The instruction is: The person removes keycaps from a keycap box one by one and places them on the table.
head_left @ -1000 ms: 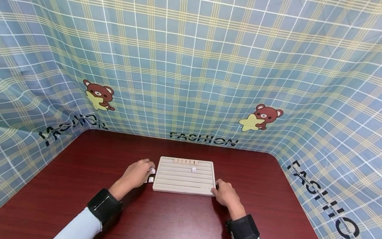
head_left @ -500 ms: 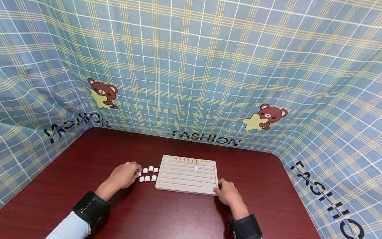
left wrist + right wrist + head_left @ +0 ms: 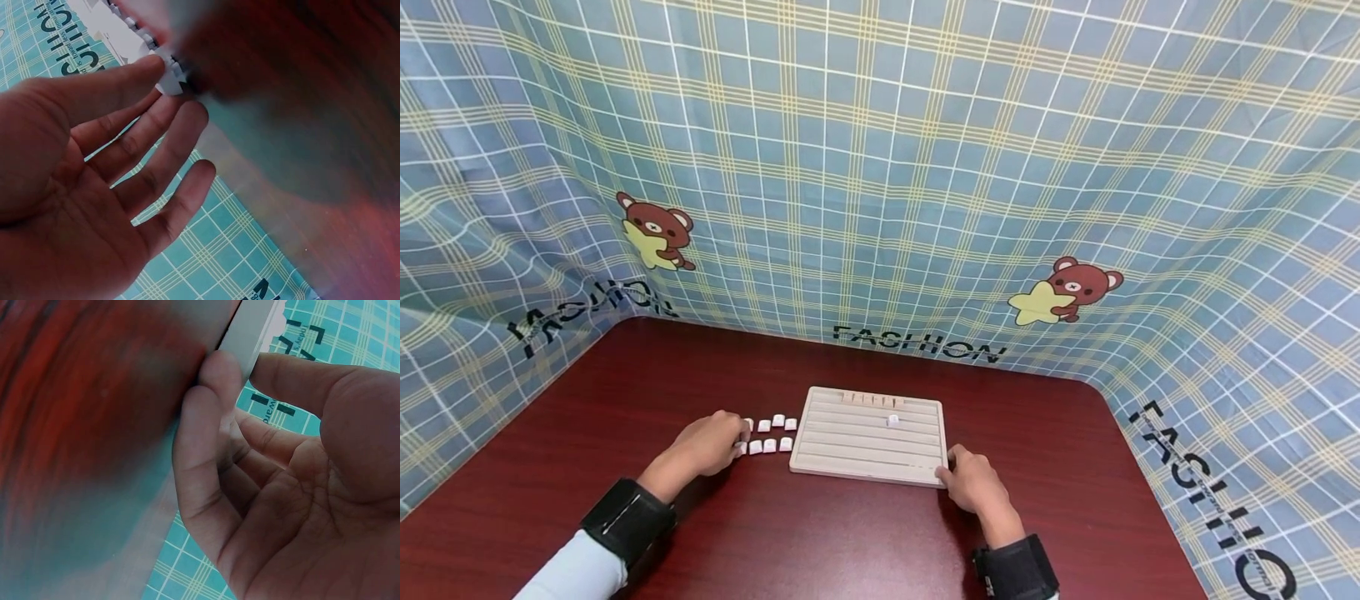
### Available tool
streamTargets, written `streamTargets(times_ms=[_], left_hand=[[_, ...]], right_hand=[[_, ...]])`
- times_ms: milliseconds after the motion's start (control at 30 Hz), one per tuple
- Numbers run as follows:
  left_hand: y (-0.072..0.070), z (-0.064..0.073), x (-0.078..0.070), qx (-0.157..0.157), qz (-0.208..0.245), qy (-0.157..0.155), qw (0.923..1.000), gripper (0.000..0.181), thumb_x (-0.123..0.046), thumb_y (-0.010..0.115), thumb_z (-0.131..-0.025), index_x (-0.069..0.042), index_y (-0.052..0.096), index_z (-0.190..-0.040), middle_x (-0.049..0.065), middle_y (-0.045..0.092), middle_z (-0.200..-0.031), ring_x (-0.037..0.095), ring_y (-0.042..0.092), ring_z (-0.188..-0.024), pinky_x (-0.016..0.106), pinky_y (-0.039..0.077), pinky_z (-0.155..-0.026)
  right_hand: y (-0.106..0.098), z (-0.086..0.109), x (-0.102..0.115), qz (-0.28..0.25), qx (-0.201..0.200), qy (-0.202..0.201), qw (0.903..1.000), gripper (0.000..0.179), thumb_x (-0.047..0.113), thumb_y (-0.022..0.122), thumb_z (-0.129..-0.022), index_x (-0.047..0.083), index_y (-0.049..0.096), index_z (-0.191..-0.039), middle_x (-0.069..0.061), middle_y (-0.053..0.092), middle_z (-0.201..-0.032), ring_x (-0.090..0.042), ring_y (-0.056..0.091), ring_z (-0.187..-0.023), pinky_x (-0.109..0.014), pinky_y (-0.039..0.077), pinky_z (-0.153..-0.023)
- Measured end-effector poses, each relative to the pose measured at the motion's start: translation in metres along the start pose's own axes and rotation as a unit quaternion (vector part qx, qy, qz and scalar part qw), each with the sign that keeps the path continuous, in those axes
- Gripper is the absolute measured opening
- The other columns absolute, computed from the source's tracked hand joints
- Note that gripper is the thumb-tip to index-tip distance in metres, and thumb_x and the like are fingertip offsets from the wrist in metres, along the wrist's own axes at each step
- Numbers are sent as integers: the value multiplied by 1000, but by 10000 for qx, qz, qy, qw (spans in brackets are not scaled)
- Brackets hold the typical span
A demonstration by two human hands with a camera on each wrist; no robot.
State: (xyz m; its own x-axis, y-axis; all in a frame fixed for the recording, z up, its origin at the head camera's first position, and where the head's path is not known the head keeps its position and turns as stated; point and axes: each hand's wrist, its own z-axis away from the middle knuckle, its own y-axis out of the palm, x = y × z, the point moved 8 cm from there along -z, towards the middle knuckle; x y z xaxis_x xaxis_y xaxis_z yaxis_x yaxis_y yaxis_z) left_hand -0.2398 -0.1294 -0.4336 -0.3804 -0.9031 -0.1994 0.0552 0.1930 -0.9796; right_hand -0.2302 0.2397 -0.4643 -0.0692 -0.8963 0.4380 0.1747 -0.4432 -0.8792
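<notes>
My left hand (image 3: 709,443) is at the left end of two short rows of white keycaps (image 3: 770,447) on the table. In the left wrist view, its thumb and index finger pinch a white keycap (image 3: 170,84), while the other fingers are spread. To the right lies a pale, ridged board (image 3: 865,450). One white keycap (image 3: 892,421) sits on its upper right part, and a row of small beige pieces (image 3: 871,400) lines its back edge. My right hand (image 3: 976,483) holds the board's front right corner between thumb and curled fingers, as the right wrist view shows.
The dark red wooden table (image 3: 850,542) reaches back to a blue plaid curtain (image 3: 865,208), which also rises along both sides. Bears and lettering are printed on the cloth. Black bands (image 3: 628,518) circle both wrists.
My left hand has moved left from beside the board to the far end of the keycap rows, uncovering several keycaps. The right hand stays at the board's corner. The head view has shifted slightly.
</notes>
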Motion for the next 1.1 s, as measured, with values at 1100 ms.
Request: streamTargets(times_ms=[1100], left_hand=[[-12, -69, -83, -93, 329, 399, 9986, 14, -20, 72, -88, -9, 72, -96, 6, 69, -93, 14, 60, -73, 32, 47, -59]], right_hand=[[0, 2, 0, -140, 58, 67, 9999, 32, 22, 62, -96, 2, 58, -120, -3, 57, -71, -15, 54, -60, -32, 41, -56]])
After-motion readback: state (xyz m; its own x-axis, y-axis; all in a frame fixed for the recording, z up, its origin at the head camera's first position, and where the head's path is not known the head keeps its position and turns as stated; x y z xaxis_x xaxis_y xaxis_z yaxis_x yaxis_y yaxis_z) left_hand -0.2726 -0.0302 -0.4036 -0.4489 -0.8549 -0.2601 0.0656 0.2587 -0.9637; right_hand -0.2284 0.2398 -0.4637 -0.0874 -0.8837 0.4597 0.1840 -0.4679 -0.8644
